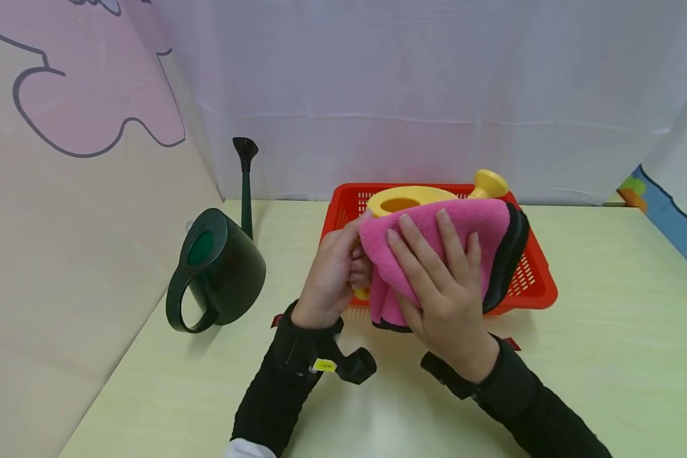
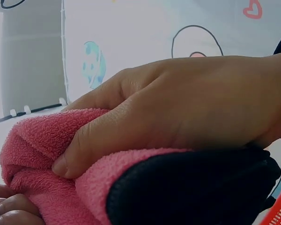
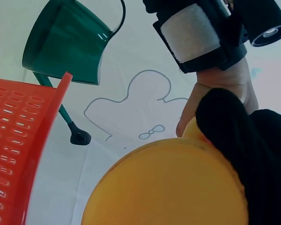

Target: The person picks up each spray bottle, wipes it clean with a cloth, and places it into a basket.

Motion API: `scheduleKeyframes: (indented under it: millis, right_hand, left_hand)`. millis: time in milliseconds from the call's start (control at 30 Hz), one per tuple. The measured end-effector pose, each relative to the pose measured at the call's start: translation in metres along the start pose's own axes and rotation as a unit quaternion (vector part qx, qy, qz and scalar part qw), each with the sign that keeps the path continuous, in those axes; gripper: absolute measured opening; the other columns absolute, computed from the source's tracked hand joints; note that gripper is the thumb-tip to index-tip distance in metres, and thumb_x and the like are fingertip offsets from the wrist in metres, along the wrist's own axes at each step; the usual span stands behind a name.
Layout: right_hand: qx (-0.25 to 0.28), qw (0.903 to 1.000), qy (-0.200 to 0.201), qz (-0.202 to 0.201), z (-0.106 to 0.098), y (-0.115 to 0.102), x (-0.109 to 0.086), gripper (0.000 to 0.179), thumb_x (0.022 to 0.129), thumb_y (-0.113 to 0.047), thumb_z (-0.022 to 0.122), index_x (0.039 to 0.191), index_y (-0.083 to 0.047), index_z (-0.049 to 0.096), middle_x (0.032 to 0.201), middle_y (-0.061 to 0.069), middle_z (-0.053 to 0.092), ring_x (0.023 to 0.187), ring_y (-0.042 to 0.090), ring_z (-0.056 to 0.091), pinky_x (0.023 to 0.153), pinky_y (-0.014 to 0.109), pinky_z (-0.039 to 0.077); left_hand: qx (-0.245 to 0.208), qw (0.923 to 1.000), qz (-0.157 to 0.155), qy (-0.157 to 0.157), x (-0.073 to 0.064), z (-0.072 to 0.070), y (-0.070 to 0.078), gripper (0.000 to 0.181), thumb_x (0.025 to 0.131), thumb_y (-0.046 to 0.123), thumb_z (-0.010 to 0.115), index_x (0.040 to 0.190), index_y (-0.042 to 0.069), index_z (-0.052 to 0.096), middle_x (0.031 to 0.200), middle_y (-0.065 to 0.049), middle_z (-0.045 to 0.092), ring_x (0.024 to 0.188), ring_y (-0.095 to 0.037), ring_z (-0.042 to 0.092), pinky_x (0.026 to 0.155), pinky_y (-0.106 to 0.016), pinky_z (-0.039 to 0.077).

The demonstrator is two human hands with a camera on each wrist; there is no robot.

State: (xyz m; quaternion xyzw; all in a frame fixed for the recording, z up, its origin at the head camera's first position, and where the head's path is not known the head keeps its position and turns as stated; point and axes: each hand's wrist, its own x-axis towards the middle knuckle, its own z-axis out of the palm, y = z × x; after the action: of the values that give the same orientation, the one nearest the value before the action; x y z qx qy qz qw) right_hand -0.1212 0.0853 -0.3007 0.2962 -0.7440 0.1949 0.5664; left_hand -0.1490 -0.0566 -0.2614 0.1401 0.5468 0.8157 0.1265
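Observation:
A yellow watering can [image 1: 415, 193] is held over the front of a red basket, mostly hidden by a pink cloth [image 1: 389, 280]. My left hand [image 1: 334, 273] curls its fingers at the can's left side, where its handle is largely covered. Seen from the right wrist, the can's rounded yellow body [image 3: 168, 187] looms close, with the left hand behind it. My right hand [image 1: 443, 292] lies over the cloth with extended fingers, pressing it against the can. In the left wrist view its thumb [image 2: 65, 165] sinks into the pink pile. The cloth has a black border [image 1: 506, 257].
Under the can stands the perforated red basket [image 1: 541, 289], against the white curtain [image 1: 412, 83]. A dark green watering can [image 1: 235, 273] is upright on the left of the pale table [image 1: 618, 356], its long spout [image 1: 246, 191] pointing up. A printed panel [image 1: 80, 286] borders the left side.

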Motion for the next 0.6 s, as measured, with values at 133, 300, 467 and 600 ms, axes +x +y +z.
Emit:
scheduleKeyframes:
  millis: [133,300,467,600]
  right_hand:
    - [0.009,0.9999,0.001,-0.007,0.0,0.0,0.002,0.043,0.092,-0.03,0.051,0.131,-0.012,0.051,0.138,0.006,0.047,0.137,0.03,0.029,0.114,0.049,0.008]
    - [0.046,0.9989,0.009,0.004,0.001,0.002,0.003,0.044,0.092,-0.032,0.051,0.132,-0.013,0.05,0.141,0.004,0.044,0.138,0.03,0.027,0.114,0.05,0.01]
    - [0.137,0.988,0.035,0.064,-0.002,0.006,0.007,0.045,0.093,-0.034,0.049,0.132,-0.012,0.049,0.142,0.0,0.042,0.138,0.027,0.028,0.113,0.048,0.018]
    - [0.263,0.9534,0.048,0.14,-0.006,0.012,0.012,0.048,0.093,-0.026,0.048,0.133,0.001,0.042,0.135,0.003,0.047,0.127,0.024,0.039,0.106,0.032,0.035]
  left_hand:
    - [0.007,1.0,0.0,0.003,-0.001,-0.002,0.002,0.041,0.096,0.028,0.04,0.057,0.015,0.036,0.048,0.005,0.03,0.041,-0.006,0.027,0.042,-0.018,0.023]
    - [0.014,0.9999,-0.005,-0.001,-0.003,-0.005,0.006,0.042,0.096,0.029,0.039,0.057,0.015,0.034,0.048,0.005,0.03,0.041,-0.006,0.026,0.042,-0.019,0.022]
    - [0.011,0.9998,-0.009,-0.013,-0.004,-0.009,0.009,0.043,0.096,0.032,0.038,0.057,0.014,0.031,0.048,0.005,0.028,0.041,-0.006,0.025,0.041,-0.02,0.02]
    - [0.003,0.9999,0.0,-0.012,-0.007,-0.009,0.011,0.044,0.097,0.031,0.037,0.057,0.014,0.029,0.047,0.005,0.027,0.04,-0.007,0.024,0.041,-0.02,0.018]
